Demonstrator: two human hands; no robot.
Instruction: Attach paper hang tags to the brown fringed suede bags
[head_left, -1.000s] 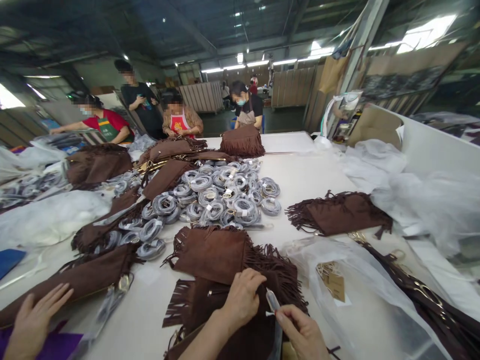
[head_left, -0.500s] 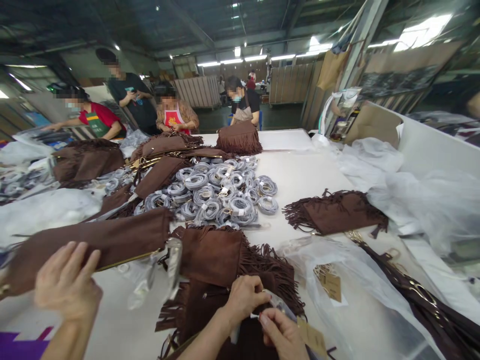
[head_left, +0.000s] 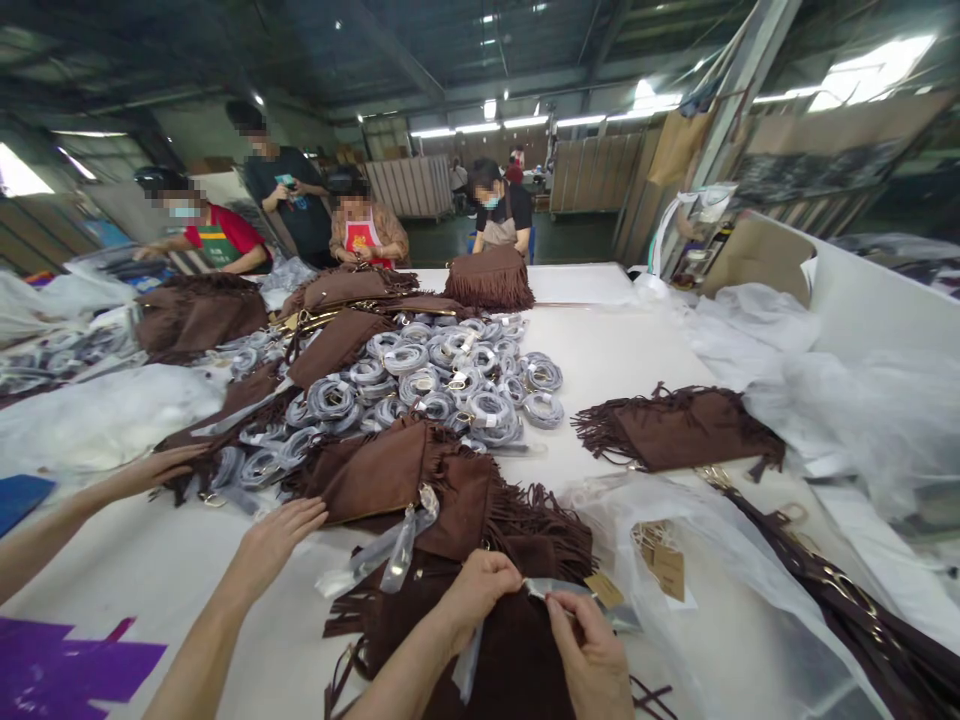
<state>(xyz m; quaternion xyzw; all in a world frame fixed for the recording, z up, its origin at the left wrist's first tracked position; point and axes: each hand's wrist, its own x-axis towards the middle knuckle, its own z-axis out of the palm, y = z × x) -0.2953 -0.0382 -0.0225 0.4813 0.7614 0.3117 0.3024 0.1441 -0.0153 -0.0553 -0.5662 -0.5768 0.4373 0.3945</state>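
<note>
My left hand is closed in a pinch on one end of a clear plastic sleeve. Thumb and forefinger of my right hand grip the sleeve's other side, just to the right. Below both hands lies a dark brown fringed suede bag, with a plastic-wrapped strip hanging under my left wrist. A tan card tag shows beyond my right fingers. Another brown bag with wrapped zipper pulls lies above and left of my hands.
A co-worker's two hands reach in from the left. Many coiled, wrapped straps are heaped mid-table. At the right are a fringed bag, a plastic bag with tags and brown straps. Several people stand across the table.
A co-worker's brown bag has moved right onto the stack beside my hands, and a second co-worker's hand has appeared. My hands have risen slightly, stretching the plastic between them.
</note>
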